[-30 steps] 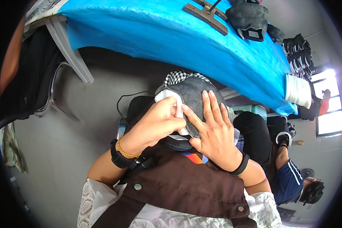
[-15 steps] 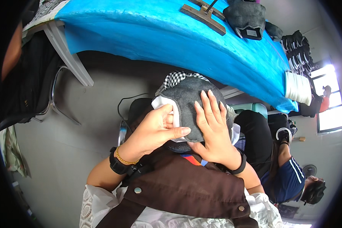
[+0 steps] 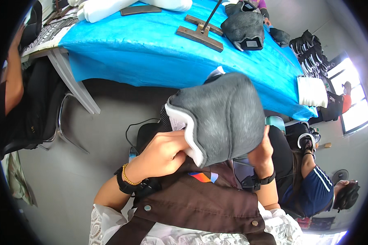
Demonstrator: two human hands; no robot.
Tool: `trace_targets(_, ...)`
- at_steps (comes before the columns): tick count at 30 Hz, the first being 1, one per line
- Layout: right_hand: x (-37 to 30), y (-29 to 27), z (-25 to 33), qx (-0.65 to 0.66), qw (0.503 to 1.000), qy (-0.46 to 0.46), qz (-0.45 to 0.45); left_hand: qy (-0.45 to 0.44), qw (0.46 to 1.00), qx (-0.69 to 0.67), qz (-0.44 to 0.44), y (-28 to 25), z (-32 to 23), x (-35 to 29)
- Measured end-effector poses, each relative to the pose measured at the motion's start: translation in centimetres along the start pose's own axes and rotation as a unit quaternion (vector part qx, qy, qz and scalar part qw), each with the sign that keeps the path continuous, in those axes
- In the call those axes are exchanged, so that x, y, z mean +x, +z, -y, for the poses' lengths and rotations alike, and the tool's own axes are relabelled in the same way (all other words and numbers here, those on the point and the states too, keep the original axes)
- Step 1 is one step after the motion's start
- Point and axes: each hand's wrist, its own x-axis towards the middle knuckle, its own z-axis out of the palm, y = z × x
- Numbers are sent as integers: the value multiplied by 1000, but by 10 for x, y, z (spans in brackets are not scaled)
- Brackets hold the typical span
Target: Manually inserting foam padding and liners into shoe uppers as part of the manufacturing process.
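Note:
A rounded dark-grey cloth piece (image 3: 229, 118) with a centre seam and a padded white edge is held up over my lap, tilted toward the table. My left hand (image 3: 167, 153) grips its white rim at the lower left, with the fingertips tucked behind the edge. My right hand (image 3: 263, 151) supports the lower right side; most of its fingers are hidden behind the cloth. Some white fabric (image 3: 216, 73) sticks out above the piece, and a patch of black-and-white checked cloth shows at its left.
A blue-covered table (image 3: 143, 57) runs across ahead. On it are a metal stand (image 3: 200, 38), similar grey pieces (image 3: 245, 28), white forms (image 3: 106, 8) and a white stack (image 3: 312, 92). A chair (image 3: 65, 118) stands at left. Another person (image 3: 310, 192) sits at right.
The grey piece has been raised and turned, showing more of its seamed side. My right hand has gone from lying spread on top to its lower right side. The left still grips the white edge.

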Motion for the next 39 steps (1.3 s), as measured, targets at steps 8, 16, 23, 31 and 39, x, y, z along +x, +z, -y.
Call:
trace_targets(8, -6, 22, -37, 136, 984, 111, 23, -172, 964, -202, -12, 18, -6, -19)
trace_targets(16, 3, 37, -16, -27, 997, 68, 14, -183, 964, -186, -50, 9, -6, 3)
trace_targets(23, 16, 62, 44, -37, 990, -26, -137, -198, 927, -310, -77, -10, -23, 46)
trace_targets(31, 14, 71, 84, -67, 990, 36, -120, -175, 904, -390, -14, -7, -36, 46)
trace_targets(39, 44, 16, 36, -260, 960, -31, -94, -213, 888, -405, -51, 9, -25, 35)
